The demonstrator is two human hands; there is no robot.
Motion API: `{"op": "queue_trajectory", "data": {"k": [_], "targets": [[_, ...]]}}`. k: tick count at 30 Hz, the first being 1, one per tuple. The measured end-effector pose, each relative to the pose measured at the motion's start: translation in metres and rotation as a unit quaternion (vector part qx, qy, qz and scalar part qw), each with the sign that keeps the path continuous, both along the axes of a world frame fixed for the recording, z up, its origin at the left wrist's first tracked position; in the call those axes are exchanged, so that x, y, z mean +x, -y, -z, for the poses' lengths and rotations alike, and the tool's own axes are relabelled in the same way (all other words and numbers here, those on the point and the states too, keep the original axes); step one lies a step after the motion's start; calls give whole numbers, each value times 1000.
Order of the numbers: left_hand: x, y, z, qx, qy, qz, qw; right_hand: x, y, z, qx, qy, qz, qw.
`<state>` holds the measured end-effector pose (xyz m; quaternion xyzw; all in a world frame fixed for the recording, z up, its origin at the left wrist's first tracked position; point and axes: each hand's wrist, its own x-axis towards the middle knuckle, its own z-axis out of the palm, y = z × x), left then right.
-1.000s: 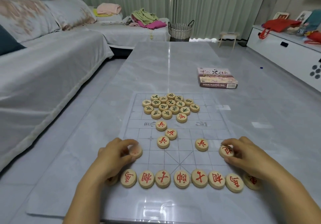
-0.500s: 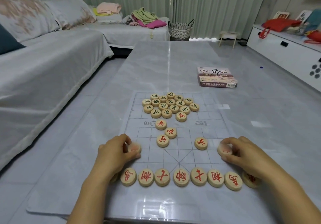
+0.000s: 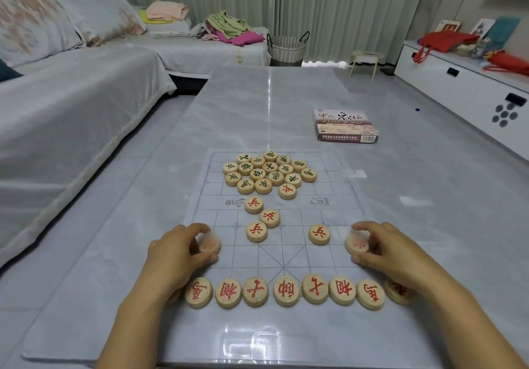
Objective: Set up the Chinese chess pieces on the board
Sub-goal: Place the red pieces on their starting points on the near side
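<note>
Round pale wooden discs lie on the clear gridded board (image 3: 303, 217) on the table (image 3: 257, 105): a red-lettered row (image 3: 286, 291) along its near edge, five loose red ones (image 3: 256, 231) mid-board, and a green-lettered cluster (image 3: 269, 172) at the far side. The left hand (image 3: 174, 257) pinches a blurred red piece (image 3: 210, 244) between thumb and curled fingers. The right hand (image 3: 392, 254) pinches a second red piece (image 3: 356, 244) likewise.

Left hand (image 3: 177, 251) and right hand (image 3: 392, 254), backs up, low in the frame.
Both forearms enter from the bottom edge. Left thumb and forefinger curl round the left piece (image 3: 211, 244), left of centre; right fingers pinch the right piece (image 3: 356, 245), right of centre.
</note>
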<state>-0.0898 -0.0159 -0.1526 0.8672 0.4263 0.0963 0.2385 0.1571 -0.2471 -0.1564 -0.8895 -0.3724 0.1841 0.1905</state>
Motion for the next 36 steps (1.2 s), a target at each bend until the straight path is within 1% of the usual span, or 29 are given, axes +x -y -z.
{"op": "queue_trajectory", "data": {"k": [3, 10, 28, 32, 36], "targets": [[-1, -1, 1, 17, -2, 11, 1000, -1, 0, 0, 0, 0, -2, 1000], [1, -1, 3, 22, 2, 11, 1000, 2, 1, 1, 4, -15, -16, 1000], [1, -2, 3, 5, -4, 6, 1000, 6, 0, 1, 12, -32, -29, 999], [0, -2, 2, -8, 4, -2, 1000, 5, 0, -1, 14, -39, -25, 999], [-1, -2, 1, -48, 26, -22, 998, 4, 0, -8, 38, -44, 2, 998]]}}
